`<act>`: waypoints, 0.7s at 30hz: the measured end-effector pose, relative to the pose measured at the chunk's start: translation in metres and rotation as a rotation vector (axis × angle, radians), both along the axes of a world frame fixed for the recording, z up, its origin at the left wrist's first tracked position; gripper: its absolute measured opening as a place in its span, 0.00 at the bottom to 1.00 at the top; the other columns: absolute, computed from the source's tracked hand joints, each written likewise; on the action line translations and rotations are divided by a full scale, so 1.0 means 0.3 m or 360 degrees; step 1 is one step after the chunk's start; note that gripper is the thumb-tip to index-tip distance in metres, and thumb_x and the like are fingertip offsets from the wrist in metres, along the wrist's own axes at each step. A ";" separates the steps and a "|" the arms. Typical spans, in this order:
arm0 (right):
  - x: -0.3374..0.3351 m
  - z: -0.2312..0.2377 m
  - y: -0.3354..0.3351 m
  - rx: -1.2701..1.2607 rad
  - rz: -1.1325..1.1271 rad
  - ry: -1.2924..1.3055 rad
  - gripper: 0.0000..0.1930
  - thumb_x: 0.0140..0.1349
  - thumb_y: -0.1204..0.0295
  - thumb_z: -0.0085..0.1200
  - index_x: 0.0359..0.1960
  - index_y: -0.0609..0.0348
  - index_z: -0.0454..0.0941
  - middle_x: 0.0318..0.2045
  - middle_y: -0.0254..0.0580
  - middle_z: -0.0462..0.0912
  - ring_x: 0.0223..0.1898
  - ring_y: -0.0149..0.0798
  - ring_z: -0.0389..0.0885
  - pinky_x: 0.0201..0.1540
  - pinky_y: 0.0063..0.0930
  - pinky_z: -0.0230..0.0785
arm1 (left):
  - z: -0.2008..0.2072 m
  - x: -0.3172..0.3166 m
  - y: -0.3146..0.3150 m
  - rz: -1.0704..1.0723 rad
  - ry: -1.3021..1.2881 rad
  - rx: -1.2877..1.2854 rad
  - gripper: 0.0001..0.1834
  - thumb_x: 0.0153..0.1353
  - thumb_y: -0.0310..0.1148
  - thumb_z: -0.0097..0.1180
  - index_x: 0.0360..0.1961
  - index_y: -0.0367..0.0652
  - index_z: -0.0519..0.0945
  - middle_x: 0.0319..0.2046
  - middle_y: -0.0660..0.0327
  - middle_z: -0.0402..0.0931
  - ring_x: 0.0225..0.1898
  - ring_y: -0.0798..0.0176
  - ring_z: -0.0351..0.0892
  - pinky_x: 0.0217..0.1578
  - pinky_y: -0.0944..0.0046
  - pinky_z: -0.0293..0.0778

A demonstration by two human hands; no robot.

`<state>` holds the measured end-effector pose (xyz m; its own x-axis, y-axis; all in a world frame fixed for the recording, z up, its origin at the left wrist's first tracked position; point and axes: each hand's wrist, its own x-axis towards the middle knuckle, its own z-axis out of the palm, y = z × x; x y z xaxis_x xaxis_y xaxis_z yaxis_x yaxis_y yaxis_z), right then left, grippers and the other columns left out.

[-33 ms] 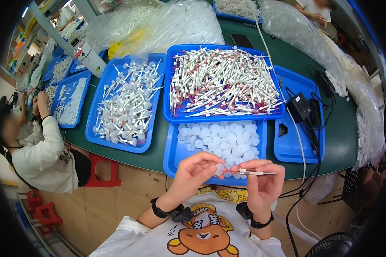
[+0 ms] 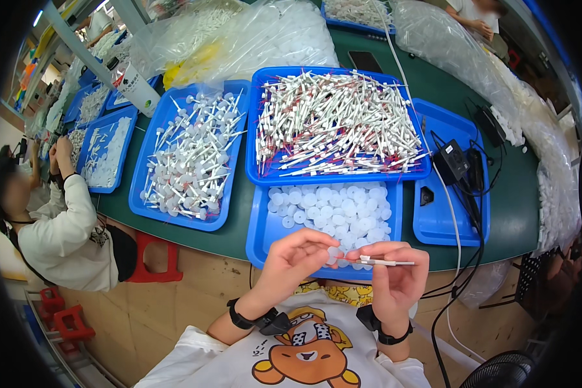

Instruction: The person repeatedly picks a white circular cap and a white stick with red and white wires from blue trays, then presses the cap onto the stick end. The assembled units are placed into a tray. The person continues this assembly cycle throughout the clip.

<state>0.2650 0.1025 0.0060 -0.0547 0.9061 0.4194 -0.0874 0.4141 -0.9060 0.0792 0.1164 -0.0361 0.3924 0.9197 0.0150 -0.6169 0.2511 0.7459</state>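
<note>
Between the thumb and fingers of my left hand (image 2: 296, 256) is a translucent white round disc (image 2: 333, 255). My right hand (image 2: 402, 275) pinches a slim white stick (image 2: 391, 262) with a small white connector and thin red wire. The wire reaches the disc; whether it passes through, I cannot tell. Both hands are over the near edge of a blue tray (image 2: 255, 236) of loose translucent discs (image 2: 330, 210). Above it, a blue tray (image 2: 343, 179) full of white sticks with red wires overlaps its far part. On the left, another blue tray (image 2: 204, 225) holds sticks fitted with discs.
At right, a blue tray (image 2: 427, 233) holds a black adapter (image 2: 452, 161) and cables. A white cable (image 2: 447, 200) runs down beside it. Behind lie a phone (image 2: 365, 62) and large clear plastic bags (image 2: 258, 39). A person (image 2: 64, 220) sits at left near a red stool (image 2: 158, 258).
The stick and the disc have shifted very slightly in my fingers. The trays and my forearms look unchanged.
</note>
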 end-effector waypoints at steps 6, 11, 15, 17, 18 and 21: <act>0.004 -0.010 0.001 0.0110 -0.0050 -0.0239 0.14 0.60 0.88 0.54 0.45 0.64 0.67 0.46 0.58 0.80 0.43 0.45 0.84 0.47 0.34 0.78 | 0.021 0.034 0.009 0.0123 0.0113 0.0218 0.18 0.60 0.14 0.58 0.52 0.31 0.76 0.52 0.51 0.76 0.54 0.61 0.76 0.54 0.61 0.74; 0.024 -0.002 0.029 0.0192 -0.0182 -0.0554 0.12 0.51 0.85 0.61 0.37 0.63 0.75 0.38 0.48 0.83 0.34 0.41 0.81 0.36 0.30 0.72 | 0.038 0.034 0.006 0.0130 0.0096 0.0160 0.19 0.59 0.13 0.59 0.52 0.30 0.77 0.53 0.50 0.75 0.55 0.61 0.76 0.54 0.61 0.74; 0.053 0.045 0.030 0.0121 -0.0114 -0.0757 0.11 0.49 0.83 0.64 0.34 0.63 0.79 0.32 0.42 0.82 0.30 0.40 0.78 0.32 0.29 0.68 | 0.024 0.021 0.006 0.0083 0.0111 0.0224 0.19 0.59 0.12 0.58 0.52 0.31 0.78 0.52 0.50 0.76 0.55 0.61 0.76 0.53 0.61 0.74; 0.068 0.075 0.036 0.0157 -0.0051 -0.0978 0.10 0.49 0.83 0.65 0.34 0.63 0.79 0.30 0.41 0.80 0.29 0.40 0.77 0.31 0.30 0.67 | 0.025 0.015 0.007 0.0072 0.0130 0.0230 0.18 0.58 0.12 0.59 0.51 0.31 0.79 0.52 0.50 0.76 0.54 0.61 0.76 0.53 0.61 0.74; 0.073 0.085 0.037 0.0196 -0.0022 -0.1093 0.10 0.49 0.82 0.66 0.34 0.64 0.79 0.28 0.40 0.79 0.27 0.40 0.76 0.30 0.30 0.66 | 0.026 0.011 0.008 0.0074 0.0160 0.0252 0.18 0.58 0.12 0.59 0.51 0.31 0.79 0.52 0.50 0.77 0.54 0.61 0.76 0.53 0.61 0.74; 0.080 0.116 0.055 0.0404 0.0023 -0.1366 0.10 0.51 0.81 0.66 0.34 0.63 0.79 0.25 0.39 0.76 0.25 0.40 0.74 0.27 0.32 0.64 | 0.029 -0.003 0.014 0.0065 0.0214 0.0302 0.17 0.58 0.12 0.60 0.50 0.31 0.80 0.51 0.49 0.77 0.53 0.60 0.77 0.52 0.61 0.75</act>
<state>0.2890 0.1190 0.0407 -0.4530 0.7882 0.4166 0.5715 0.6154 -0.5429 0.0782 0.1207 -0.0274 0.3649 0.9206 0.1389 -0.5154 0.0755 0.8536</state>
